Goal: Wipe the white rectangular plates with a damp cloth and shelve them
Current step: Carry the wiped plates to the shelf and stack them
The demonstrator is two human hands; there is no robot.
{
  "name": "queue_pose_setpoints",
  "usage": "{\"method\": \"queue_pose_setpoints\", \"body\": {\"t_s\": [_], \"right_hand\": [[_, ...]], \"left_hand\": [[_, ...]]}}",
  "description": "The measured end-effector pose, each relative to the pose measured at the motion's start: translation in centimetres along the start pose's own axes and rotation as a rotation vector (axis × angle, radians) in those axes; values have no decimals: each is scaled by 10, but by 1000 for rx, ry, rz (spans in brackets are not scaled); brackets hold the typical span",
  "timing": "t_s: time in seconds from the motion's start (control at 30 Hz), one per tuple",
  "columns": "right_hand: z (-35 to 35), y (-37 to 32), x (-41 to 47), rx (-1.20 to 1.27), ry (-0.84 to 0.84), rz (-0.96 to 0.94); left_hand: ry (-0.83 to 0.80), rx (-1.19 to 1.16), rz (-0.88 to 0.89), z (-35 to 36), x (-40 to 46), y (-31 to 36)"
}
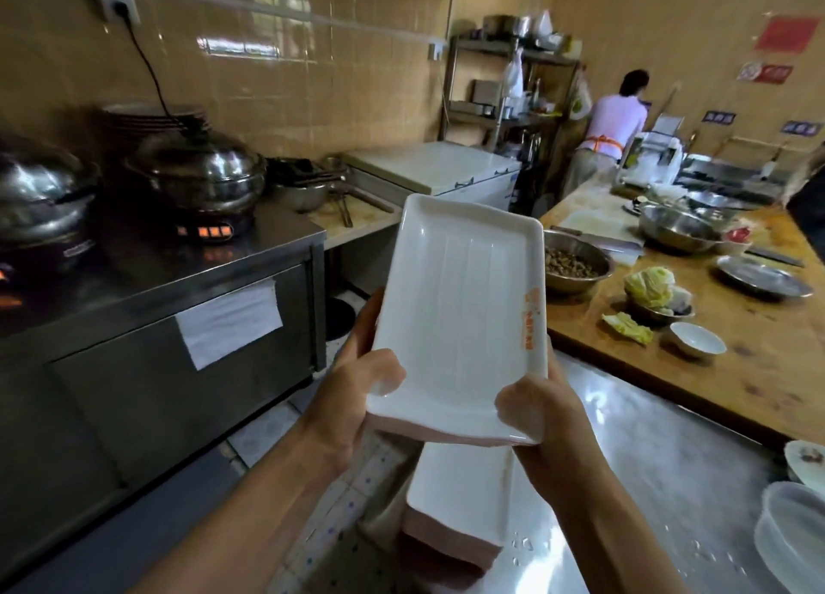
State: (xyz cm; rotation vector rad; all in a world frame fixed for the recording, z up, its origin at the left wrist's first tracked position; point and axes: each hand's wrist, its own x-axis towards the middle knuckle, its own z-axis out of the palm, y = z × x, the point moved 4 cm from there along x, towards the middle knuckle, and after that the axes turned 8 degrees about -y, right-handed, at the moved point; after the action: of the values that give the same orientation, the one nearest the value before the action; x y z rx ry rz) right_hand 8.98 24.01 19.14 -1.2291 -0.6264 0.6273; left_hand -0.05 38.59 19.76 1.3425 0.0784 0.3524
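I hold a white rectangular plate [460, 317] in front of me, tilted up, with orange print along its right rim. More plates with pinkish undersides seem stacked under it in my grip. My left hand [352, 397] grips the near left corner, thumb on the rim. My right hand [535, 410] grips the near right corner. Below my hands, a stack of the same plates [460, 504] rests on the steel counter [660, 482] near its left edge. No cloth is visible.
A steel cabinet [178, 348] with two lidded pots on cookers stands at left. At right, a wooden table [759, 361] carries metal bowls, cabbage and a small white bowl. A person [611, 134] works at the back. Clear plastic containers [790, 544] sit at the near right.
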Motion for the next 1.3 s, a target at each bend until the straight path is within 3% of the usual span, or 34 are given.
{"method": "queue_pose_setpoints", "body": {"t_s": [0.37, 0.77, 1.03, 1.3], "right_hand": [[80, -10, 87, -84, -114, -182], [180, 28, 230, -48, -6, -213], [163, 42, 323, -89, 41, -206], [87, 43, 455, -115, 60, -215]], "left_hand": [[-1, -15, 136, -97, 29, 45], [-103, 63, 194, -268, 130, 74], [-148, 26, 165, -312, 225, 55], [-197, 39, 196, -319, 380, 32]]}}
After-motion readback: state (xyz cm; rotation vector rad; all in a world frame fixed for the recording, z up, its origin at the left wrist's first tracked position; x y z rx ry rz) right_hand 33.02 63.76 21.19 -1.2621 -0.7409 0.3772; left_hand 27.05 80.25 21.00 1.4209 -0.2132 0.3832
